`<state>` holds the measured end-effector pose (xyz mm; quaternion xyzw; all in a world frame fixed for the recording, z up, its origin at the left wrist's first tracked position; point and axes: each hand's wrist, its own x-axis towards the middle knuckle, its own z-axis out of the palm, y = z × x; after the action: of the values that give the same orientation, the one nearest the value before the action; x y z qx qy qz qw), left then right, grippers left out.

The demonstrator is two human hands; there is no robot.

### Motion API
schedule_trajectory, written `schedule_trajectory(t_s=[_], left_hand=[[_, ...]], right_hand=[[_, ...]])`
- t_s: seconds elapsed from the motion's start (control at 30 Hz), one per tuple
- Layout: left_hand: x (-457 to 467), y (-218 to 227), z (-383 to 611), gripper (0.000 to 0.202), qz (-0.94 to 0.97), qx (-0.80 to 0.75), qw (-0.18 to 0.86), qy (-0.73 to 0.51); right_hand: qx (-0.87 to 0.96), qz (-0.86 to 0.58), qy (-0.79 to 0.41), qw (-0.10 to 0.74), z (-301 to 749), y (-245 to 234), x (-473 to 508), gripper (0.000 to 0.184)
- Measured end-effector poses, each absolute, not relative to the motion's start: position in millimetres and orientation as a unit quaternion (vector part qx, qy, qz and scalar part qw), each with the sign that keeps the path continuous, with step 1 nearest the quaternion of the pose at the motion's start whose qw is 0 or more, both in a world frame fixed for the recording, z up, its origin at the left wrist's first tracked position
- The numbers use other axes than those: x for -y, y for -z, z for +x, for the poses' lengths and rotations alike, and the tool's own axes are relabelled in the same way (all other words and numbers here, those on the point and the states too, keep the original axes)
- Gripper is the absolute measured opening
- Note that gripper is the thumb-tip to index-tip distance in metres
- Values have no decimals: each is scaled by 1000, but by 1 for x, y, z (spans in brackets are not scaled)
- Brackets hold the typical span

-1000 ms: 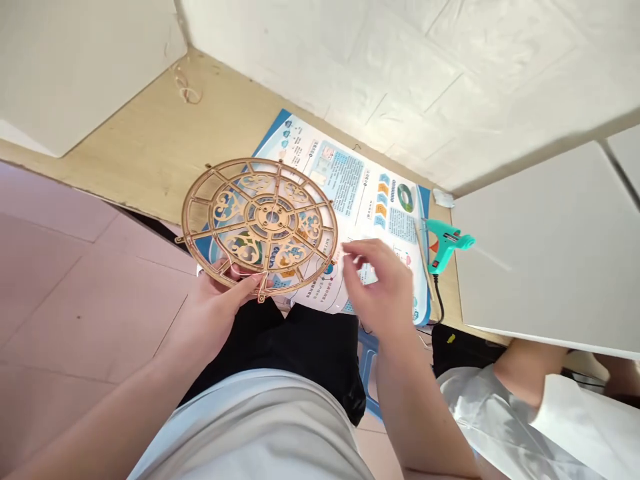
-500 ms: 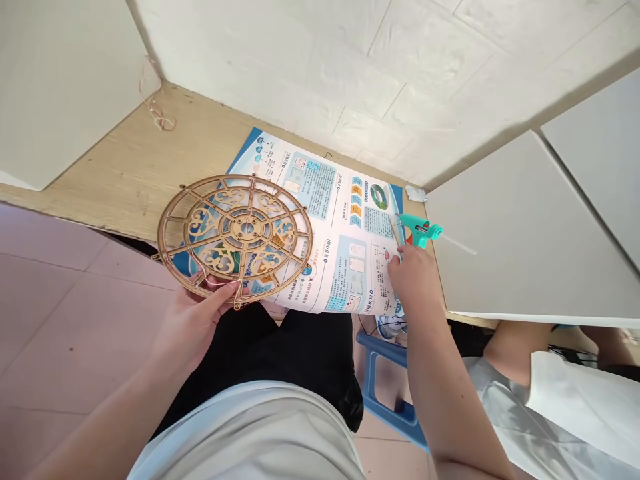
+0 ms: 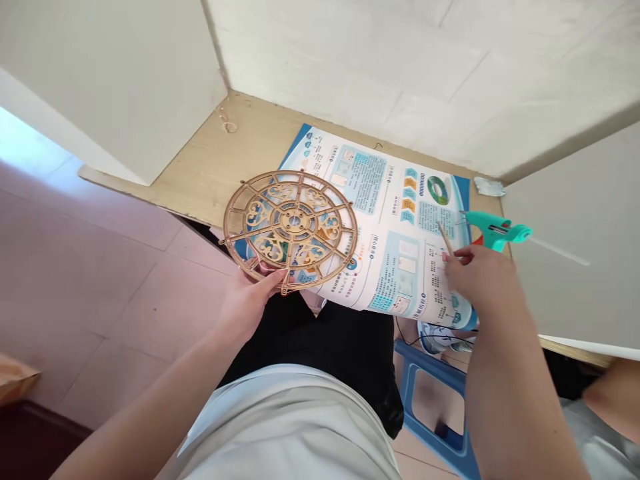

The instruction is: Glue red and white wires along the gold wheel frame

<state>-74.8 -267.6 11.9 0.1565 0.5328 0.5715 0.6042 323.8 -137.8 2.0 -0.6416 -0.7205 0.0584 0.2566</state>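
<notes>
My left hand (image 3: 247,303) is shut on the lower rim of a round laser-cut wooden wheel frame (image 3: 290,230) with ornate scrollwork and spokes. The frame is held flat just above a printed instruction sheet (image 3: 390,213), and it hides that sheet's left part. My right hand (image 3: 480,280) is at the sheet's right side and pinches a thin wooden stick (image 3: 445,239). Close beyond those fingers lies a teal hot glue gun (image 3: 495,230), which my hand does not touch.
The sheet lies on a light wooden desk (image 3: 215,160) between white partition panels (image 3: 575,267). Below the desk edge are pink floor tiles (image 3: 125,280), a blue stool (image 3: 430,400) and a shoe (image 3: 435,337). A person's arm (image 3: 615,400) shows at the lower right.
My right hand has moved from above the sheet to its right side by the glue gun, and the stick now stands tilted in its fingers. The wheel frame stays in my left hand.
</notes>
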Motion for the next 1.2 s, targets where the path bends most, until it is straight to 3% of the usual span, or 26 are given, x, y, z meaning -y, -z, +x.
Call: schedule_trajectory(t_s=[0.1,0.23,0.37,0.47,0.57,0.73,1.2], left_hand=[[268,-9,-77,36,155,-524,608,-576],[269,-5,-80,33,162,-520,611,-574],[269,-2,-81,38,161,-520,613,-573],[270,-1,-81,36,164,-516,614,-575],[270,-2,-81,29,169,-510,613,-579],[270,-3,-83,32,174,-507,618,-575],[268,0,-81,31,167,-486,629,-584]], right_hand=[[736,-605,-32,301,316,-6,137,36],[722,-588,-32,364,270,-43,165,25],[684,-483,-339,429,201,-73,200,12],[655,-374,-482,446,159,-62,214,20],[640,-376,-480,468,136,-35,222,4],[680,-359,-501,398,124,-21,228,24],[786,-317,-434,305,115,-30,210,20]])
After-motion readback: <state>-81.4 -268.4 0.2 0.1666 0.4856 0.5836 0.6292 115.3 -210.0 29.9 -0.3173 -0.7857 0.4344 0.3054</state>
